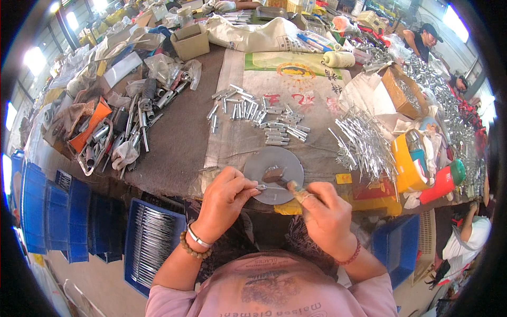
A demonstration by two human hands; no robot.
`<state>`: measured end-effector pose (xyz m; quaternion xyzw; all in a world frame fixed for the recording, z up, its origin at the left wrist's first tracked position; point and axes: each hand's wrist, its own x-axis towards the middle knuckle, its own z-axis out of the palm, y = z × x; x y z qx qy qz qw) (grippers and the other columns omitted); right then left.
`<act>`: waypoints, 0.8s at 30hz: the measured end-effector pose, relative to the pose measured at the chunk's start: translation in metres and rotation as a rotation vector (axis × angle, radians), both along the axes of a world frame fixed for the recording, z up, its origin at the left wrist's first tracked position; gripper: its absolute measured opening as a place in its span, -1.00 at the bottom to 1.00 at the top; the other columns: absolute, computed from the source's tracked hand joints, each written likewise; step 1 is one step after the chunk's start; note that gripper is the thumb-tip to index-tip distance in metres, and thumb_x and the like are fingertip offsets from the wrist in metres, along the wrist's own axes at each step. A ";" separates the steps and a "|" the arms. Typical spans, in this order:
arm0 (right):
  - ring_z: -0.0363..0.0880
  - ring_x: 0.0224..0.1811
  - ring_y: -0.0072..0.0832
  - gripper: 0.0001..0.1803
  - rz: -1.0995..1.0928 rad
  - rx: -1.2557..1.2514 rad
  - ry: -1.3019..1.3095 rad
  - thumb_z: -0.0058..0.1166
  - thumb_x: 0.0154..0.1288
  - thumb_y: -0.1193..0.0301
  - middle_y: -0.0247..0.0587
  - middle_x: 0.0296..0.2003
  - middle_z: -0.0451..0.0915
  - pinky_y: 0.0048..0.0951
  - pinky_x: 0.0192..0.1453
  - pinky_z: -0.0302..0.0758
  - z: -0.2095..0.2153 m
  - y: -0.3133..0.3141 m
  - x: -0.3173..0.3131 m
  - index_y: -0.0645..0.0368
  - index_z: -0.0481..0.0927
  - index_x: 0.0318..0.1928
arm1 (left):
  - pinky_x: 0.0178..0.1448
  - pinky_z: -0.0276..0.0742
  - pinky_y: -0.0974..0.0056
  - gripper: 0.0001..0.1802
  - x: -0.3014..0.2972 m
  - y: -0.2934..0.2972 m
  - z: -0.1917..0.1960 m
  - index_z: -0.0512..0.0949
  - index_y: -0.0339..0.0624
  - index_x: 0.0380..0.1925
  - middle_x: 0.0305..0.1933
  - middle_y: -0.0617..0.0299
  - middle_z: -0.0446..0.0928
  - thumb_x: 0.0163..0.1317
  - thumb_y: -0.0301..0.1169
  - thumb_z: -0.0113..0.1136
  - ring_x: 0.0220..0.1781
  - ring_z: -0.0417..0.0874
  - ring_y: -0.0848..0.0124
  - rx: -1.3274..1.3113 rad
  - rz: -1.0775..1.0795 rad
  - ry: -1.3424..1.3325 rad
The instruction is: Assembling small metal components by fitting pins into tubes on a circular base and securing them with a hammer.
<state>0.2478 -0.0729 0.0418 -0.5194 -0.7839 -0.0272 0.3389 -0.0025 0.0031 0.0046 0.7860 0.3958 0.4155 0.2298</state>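
Eyes on the round grey plate point(291, 161), our clock's centre, at the near edge of the surface point(185, 121)! At nine o'clock the left hand point(224, 195) has its fingers pinched tight on a slim metal piece point(262, 187), which reaches over the plate. At four, the right hand point(326, 208) wraps its fingers around a hammer point(274, 175), head above the plate; whether it touches the piece, I can't tell.

And what a surface! Dead ahead at twelve, short metal tubes point(277, 130) lie scattered on a printed sack sheet point(232, 142). Swing to two: a bristling heap of thin metal rods point(364, 140). At three, a cut yellow container point(405, 169) sits beside a red bottle point(438, 186) with a green cap. A cream bottle point(339, 59) lies at one, an open cardboard box point(190, 42) stands at eleven, and towards ten there's a jumble of tools point(142, 113).

Below the edge, at eight, a blue crate point(128, 264) shows rows of shiny rods point(150, 245); another blue bin point(396, 245) stands at four. Across the room, between one and two, a person in a dark cap point(424, 46) leans in, while bright windows point(35, 61) glare at ten.
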 end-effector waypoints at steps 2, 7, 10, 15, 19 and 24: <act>0.76 -0.25 -0.22 -0.53 -0.021 0.035 0.116 0.38 0.25 0.61 -0.22 -0.10 0.66 -0.21 -0.26 0.68 0.006 0.001 0.000 -0.05 0.85 0.15 | -0.14 0.64 0.10 -0.77 0.000 0.000 0.001 0.79 -0.21 -0.17 -0.24 0.13 0.63 0.18 -0.55 0.64 -0.21 0.72 0.10 -0.003 -0.002 -0.005; 0.75 -0.19 -0.10 -0.48 -0.005 -0.099 0.236 0.37 0.25 0.65 -0.16 -0.09 0.67 -0.19 -0.15 0.69 0.008 0.030 0.013 0.01 0.83 0.22 | -0.09 0.61 0.18 -0.74 0.001 -0.001 0.000 0.82 -0.29 -0.13 -0.20 0.11 0.64 0.17 -0.64 0.62 -0.17 0.70 0.18 -0.042 -0.005 0.010; 0.72 -0.08 -0.06 -0.51 0.004 -0.170 0.186 0.36 0.25 0.64 -0.15 -0.09 0.68 -0.15 0.00 0.69 -0.006 0.053 0.035 0.06 0.81 0.20 | -0.08 0.61 0.20 -0.75 0.001 0.000 -0.001 0.82 -0.28 -0.13 -0.21 0.11 0.64 0.18 -0.63 0.62 -0.17 0.69 0.18 -0.041 -0.023 -0.038; 0.67 0.03 -0.07 -0.69 -0.038 -0.014 0.003 0.42 0.23 0.57 -0.20 -0.08 0.68 -0.10 0.13 0.64 0.002 0.046 0.033 0.08 0.82 0.00 | -0.16 0.63 0.15 -0.76 0.002 -0.001 -0.002 0.81 -0.24 -0.16 -0.23 0.13 0.62 0.17 -0.56 0.65 -0.23 0.71 0.15 -0.021 0.017 -0.016; 0.68 -0.05 -0.15 -0.79 0.060 -0.093 0.045 0.49 0.20 0.51 -0.25 -0.11 0.69 -0.14 0.09 0.62 -0.006 0.013 0.027 0.12 0.81 -0.14 | -0.17 0.63 0.17 -0.76 0.003 -0.001 -0.001 0.81 -0.24 -0.15 -0.23 0.13 0.62 0.18 -0.57 0.64 -0.24 0.71 0.16 -0.006 0.020 -0.018; 0.68 -0.09 -0.17 -0.79 -0.019 -0.082 0.073 0.49 0.17 0.53 -0.26 -0.12 0.69 -0.13 0.02 0.65 -0.028 -0.001 0.037 0.13 0.81 -0.16 | -0.04 0.61 0.23 -0.75 0.001 -0.004 0.003 0.82 -0.28 -0.11 -0.17 0.15 0.62 0.21 -0.62 0.60 -0.12 0.68 0.23 -0.109 0.007 -0.019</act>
